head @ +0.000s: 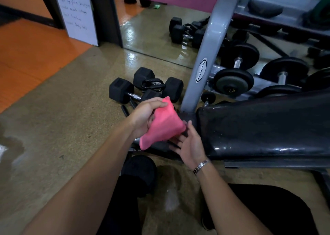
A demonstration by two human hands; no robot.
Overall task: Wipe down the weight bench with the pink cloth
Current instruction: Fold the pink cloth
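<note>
The pink cloth [163,125] hangs bunched in the air just left of the black weight bench pad [264,129], which stretches from the centre to the right edge. My left hand [144,117] grips the cloth's upper edge between thumb and fingers. My right hand [190,144], with a metal watch at the wrist, has its fingers spread, their tips at the cloth's lower right corner; it is in front of the bench's near end. Whether the right hand pinches the cloth is unclear.
Black hex dumbbells [142,88] lie on the floor beyond my hands. A grey rack post [203,65] stands beside the bench end, with round dumbbells [234,82] racked behind it. A mirror [157,33] lines the wall. My dark-clothed knees [141,174] are below.
</note>
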